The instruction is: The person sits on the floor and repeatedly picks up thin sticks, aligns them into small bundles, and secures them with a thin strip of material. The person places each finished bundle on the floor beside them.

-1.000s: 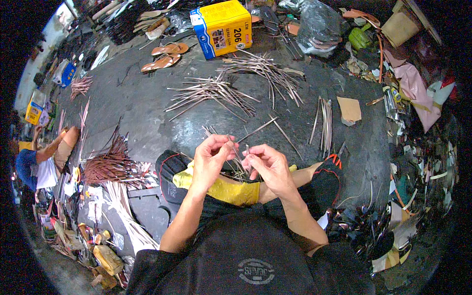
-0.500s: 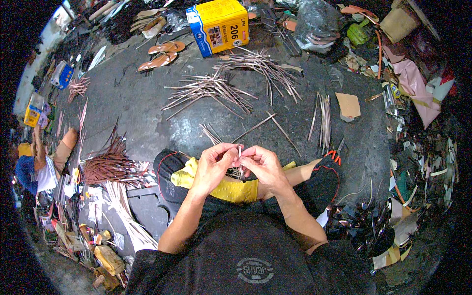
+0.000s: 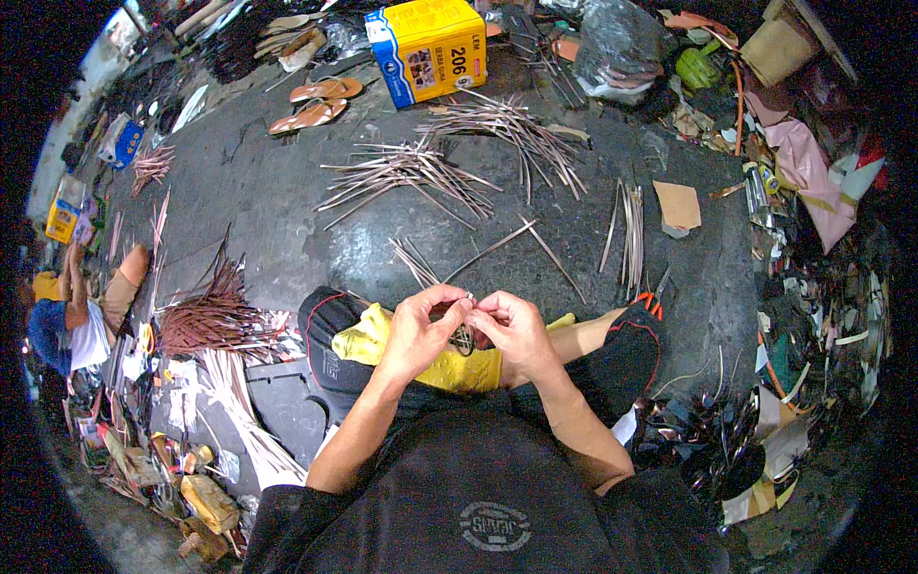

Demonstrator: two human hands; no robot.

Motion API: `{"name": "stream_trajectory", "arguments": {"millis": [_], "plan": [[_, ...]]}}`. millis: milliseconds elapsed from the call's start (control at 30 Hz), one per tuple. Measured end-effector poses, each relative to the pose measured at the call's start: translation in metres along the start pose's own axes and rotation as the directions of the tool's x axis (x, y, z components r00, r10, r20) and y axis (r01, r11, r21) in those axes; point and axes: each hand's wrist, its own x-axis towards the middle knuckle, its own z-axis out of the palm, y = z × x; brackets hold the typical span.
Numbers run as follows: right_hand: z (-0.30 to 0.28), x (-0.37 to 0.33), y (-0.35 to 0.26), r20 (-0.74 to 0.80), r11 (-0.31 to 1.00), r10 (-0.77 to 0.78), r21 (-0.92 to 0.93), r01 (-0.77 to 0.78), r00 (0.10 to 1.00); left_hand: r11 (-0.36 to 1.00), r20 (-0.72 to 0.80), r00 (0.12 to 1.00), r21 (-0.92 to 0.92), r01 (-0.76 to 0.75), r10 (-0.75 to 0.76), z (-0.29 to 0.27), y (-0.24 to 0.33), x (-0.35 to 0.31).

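My left hand (image 3: 421, 330) and my right hand (image 3: 516, 330) meet over my lap, fingertips pinched together on a narrow dark strip (image 3: 464, 338). Part of the strip hangs below the fingers and seems to curve; its upper part is mostly hidden by the fingertips. Under the hands a yellow cloth (image 3: 469, 373) lies across my crossed legs. A few loose strips (image 3: 411, 260) rest on the floor just beyond my left hand. Orange-handled pliers or scissors (image 3: 652, 302), their kind unclear, lie by my right knee.
Two piles of pale strips (image 3: 411, 180) spread ahead, before a yellow box (image 3: 430, 53) and sandals (image 3: 311, 115). Brown strips (image 3: 206, 320) and long pale strips (image 3: 244, 421) lie at left. A person (image 3: 76, 325) sits far left. Scraps (image 3: 708, 430) crowd the right.
My fingers have shifted slightly and closed nearer together at the strip. It stood straighter between them before and now looks bent below the fingertips.
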Motion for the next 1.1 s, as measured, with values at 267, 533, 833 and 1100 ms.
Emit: {"name": "stream_trajectory", "arguments": {"millis": [267,533,833,1100], "plan": [[-0.011,-0.004,-0.008,-0.057,0.886,-0.197,-0.437,0.153,0.979,0.835,0.16,0.96,0.474,-0.279,0.23,0.0,-0.003,-0.003],[0.003,-0.007,0.013,-0.109,0.852,-0.295,-0.479,0.21,0.949,0.888,0.196,0.98,0.444,-0.118,0.032,-0.002,-0.015,-0.004],[-0.016,0.001,0.012,-0.124,0.937,-0.219,-0.302,0.173,0.968,0.956,0.053,0.994,0.274,-0.105,0.094,-0.005,-0.015,-0.004],[-0.056,0.009,0.009,-0.234,0.991,-0.13,0.001,0.134,0.963,0.778,0.234,0.894,0.442,-0.447,0.382,-0.014,-0.008,-0.015]]}}
